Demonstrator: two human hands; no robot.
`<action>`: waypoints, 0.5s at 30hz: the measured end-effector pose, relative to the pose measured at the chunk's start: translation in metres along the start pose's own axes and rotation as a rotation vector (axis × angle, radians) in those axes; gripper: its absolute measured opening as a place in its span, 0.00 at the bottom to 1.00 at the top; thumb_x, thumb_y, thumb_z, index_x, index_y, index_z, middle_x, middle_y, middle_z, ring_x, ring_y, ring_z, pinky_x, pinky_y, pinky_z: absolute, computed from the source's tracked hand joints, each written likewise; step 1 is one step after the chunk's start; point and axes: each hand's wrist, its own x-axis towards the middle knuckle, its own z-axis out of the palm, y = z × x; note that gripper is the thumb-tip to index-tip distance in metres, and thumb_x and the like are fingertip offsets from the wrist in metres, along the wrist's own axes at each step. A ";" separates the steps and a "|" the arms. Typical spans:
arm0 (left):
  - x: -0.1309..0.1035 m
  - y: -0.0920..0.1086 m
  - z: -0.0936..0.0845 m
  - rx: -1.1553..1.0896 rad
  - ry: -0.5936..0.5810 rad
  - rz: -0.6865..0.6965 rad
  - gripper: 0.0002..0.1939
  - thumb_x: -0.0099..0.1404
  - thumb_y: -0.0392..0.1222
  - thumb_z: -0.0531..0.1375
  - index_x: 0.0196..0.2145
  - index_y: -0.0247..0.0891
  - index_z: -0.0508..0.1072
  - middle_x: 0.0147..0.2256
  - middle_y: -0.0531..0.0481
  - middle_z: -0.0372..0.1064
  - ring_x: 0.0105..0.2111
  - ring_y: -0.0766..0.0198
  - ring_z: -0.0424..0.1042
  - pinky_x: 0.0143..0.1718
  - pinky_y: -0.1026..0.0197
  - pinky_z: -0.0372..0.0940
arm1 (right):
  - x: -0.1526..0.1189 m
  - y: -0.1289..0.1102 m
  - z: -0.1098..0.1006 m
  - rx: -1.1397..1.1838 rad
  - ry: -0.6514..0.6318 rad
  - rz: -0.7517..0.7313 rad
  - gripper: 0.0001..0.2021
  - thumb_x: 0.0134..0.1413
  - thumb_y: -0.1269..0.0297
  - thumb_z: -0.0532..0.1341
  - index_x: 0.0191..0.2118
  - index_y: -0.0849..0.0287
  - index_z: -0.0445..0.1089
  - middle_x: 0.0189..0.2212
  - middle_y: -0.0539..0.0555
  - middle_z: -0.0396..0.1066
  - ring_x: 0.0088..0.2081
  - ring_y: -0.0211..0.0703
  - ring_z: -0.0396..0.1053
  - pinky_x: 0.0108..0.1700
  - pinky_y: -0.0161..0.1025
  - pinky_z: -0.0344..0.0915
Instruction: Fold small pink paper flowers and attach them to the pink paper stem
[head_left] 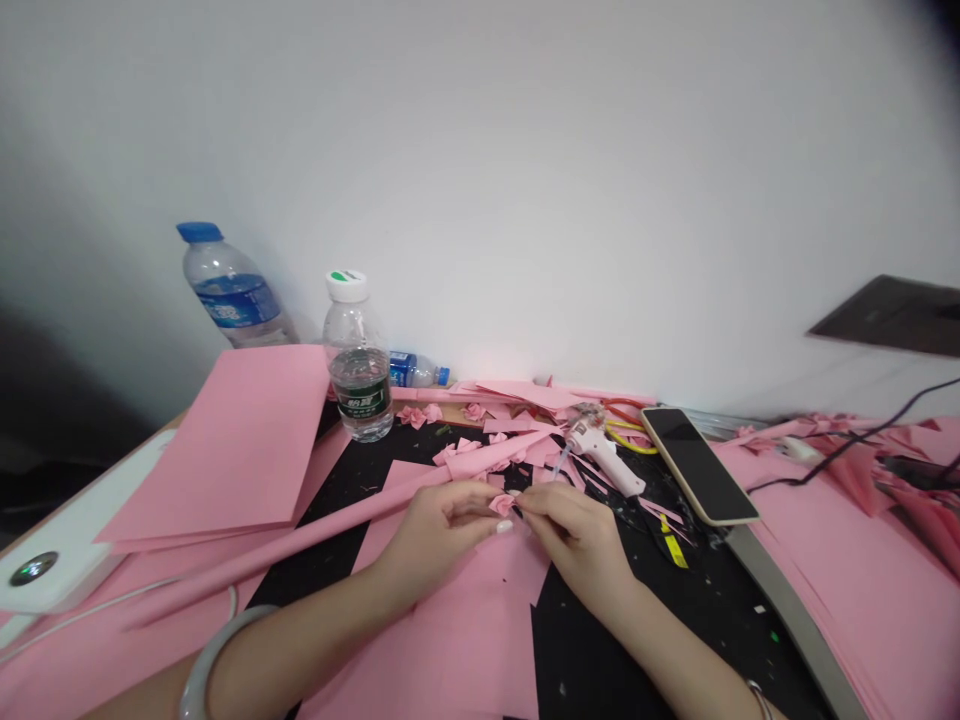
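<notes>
A small pink paper rose (pixel 502 504) sits between my two hands, above pink paper sheets (pixel 480 620) on a black mat. My left hand (pixel 442 525) holds it from the left, thumb below and fingers above. My right hand (pixel 574 530) is closed in a pinch at the flower's right edge; the exact grip is partly hidden by the fingers. Just beyond the hands lies a long rolled pink paper tube (pixel 322 535). A white glue gun (pixel 611 460) rests behind my right hand, its nozzle end among paper scraps.
Two water bottles, one green-labelled (pixel 358 385) and one blue-labelled (pixel 236 295), stand at the back left; a small bottle (pixel 416 370) lies near the wall. A phone (pixel 701 465) and stacked pink paper (pixel 862 580) are right. Folded pink sheets (pixel 232 440) and a white device (pixel 67 560) are left.
</notes>
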 end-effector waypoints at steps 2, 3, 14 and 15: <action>-0.001 0.000 0.000 0.005 0.005 -0.004 0.07 0.54 0.34 0.64 0.33 0.37 0.77 0.36 0.48 0.79 0.39 0.59 0.77 0.43 0.58 0.71 | -0.001 0.000 0.000 -0.028 -0.032 -0.028 0.08 0.58 0.77 0.58 0.37 0.59 0.74 0.32 0.56 0.77 0.36 0.44 0.75 0.40 0.38 0.72; -0.001 0.000 0.000 0.013 0.011 -0.005 0.06 0.54 0.34 0.64 0.33 0.37 0.77 0.35 0.48 0.79 0.38 0.59 0.77 0.43 0.58 0.71 | -0.001 -0.001 0.000 -0.036 -0.044 -0.038 0.08 0.58 0.76 0.58 0.37 0.58 0.73 0.32 0.56 0.77 0.37 0.44 0.75 0.40 0.38 0.72; -0.003 0.005 0.000 0.145 -0.018 0.053 0.08 0.56 0.31 0.59 0.32 0.36 0.77 0.34 0.49 0.78 0.37 0.60 0.76 0.41 0.60 0.70 | 0.003 -0.009 -0.003 0.072 -0.061 -0.005 0.05 0.58 0.70 0.61 0.40 0.55 0.70 0.35 0.55 0.73 0.39 0.46 0.71 0.40 0.40 0.70; -0.003 0.004 0.000 0.160 -0.031 0.064 0.08 0.57 0.30 0.59 0.32 0.36 0.77 0.34 0.49 0.78 0.37 0.60 0.76 0.41 0.60 0.70 | 0.004 -0.010 -0.003 0.083 -0.065 -0.005 0.04 0.58 0.70 0.61 0.39 0.55 0.70 0.34 0.55 0.72 0.38 0.45 0.71 0.39 0.39 0.70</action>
